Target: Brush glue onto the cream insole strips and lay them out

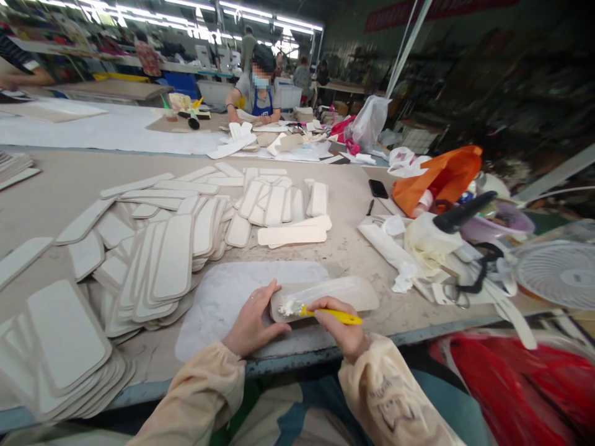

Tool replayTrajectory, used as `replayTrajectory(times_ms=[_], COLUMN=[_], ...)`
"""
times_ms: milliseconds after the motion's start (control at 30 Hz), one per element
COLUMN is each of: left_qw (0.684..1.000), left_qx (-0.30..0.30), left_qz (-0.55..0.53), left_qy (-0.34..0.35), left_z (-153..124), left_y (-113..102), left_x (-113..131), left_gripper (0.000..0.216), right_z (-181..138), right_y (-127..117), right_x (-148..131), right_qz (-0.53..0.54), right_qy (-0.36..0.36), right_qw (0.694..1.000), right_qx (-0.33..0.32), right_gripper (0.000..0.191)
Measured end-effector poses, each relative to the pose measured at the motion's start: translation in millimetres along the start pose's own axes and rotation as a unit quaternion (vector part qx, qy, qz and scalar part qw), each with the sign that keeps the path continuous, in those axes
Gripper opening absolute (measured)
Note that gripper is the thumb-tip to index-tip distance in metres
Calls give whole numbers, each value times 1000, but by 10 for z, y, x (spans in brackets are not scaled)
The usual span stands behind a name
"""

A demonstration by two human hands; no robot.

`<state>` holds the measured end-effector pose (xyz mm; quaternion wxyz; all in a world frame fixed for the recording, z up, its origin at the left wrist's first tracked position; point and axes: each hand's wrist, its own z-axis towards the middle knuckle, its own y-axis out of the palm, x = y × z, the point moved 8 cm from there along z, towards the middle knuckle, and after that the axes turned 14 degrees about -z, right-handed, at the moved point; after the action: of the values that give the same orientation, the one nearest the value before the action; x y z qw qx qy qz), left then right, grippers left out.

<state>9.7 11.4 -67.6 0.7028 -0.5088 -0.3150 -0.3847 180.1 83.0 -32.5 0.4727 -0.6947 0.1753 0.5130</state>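
A long pale piece with rounded ends (344,292) lies in front of me, partly over a translucent white sheet (209,303). My left hand (255,319) rests at its left end, thumb and fingers spread around that end. My right hand (339,322) grips a brush with a yellow handle (341,316). The brush's bristles touch the left part of the piece, where white paste (290,307) is smeared. A wet-looking sheen covers much of the piece's upper face.
Stacks of cream rounded panels (173,257) spread over the table's left side. Two peach strips (292,234) lie beyond the sheet. On the right are a phone (378,188), an orange bag (434,176), a purple basin (499,220) and a white fan (558,272). A masked person (260,93) works opposite.
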Motion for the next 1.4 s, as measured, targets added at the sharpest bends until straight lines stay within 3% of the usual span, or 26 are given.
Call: replayTrajectory(times_ms=[200, 367, 533, 633, 733, 900, 1067, 1133, 1267, 1333, 1400], left_qw=[1000, 1000, 999, 999, 999, 999, 999, 999, 999, 999, 1000], left_qx=[-5, -6, -4, -5, -9, -12, -11, -12, -15, -17, -17], left_qz=[16, 30, 39, 40, 42, 41, 35, 35, 29, 25, 25], left_qy=[4, 4, 9, 14, 16, 17, 14, 12, 12, 9, 3], left_z=[-8, -11, -7, -7, -9, -14, -16, -16, -15, -15, -15], left_y=[6, 14, 9, 11, 22, 30, 32, 34, 33, 32, 31], left_x=[16, 12, 19, 18, 5, -17, -19, -17, -6, -5, -12], left_gripper=[93, 91, 88, 88, 89, 95, 98, 96, 94, 94, 94], right_z=[-23, -78, -183, -242, -239, -117, -13, -4, -15, -19, -8], right_y=[-144, -605, -1184, -1327, -1162, -501, -38, -80, -471, -627, -623], right_x=[15, 139, 423, 407, 211, -170, -216, -131, 32, 33, -41], right_qz=[-34, -83, -138, -158, -138, -44, -21, -28, -62, -77, -78], right_qy=[-18, -28, 3, -3, -28, -85, -129, -118, -62, -41, -46], right_qw=[999, 995, 981, 972, 979, 994, 991, 992, 996, 995, 995], right_qx=[14, 48, 137, 172, 145, 45, -31, -34, 17, 45, 51], right_gripper=[14, 13, 11, 10, 12, 14, 15, 15, 14, 13, 13])
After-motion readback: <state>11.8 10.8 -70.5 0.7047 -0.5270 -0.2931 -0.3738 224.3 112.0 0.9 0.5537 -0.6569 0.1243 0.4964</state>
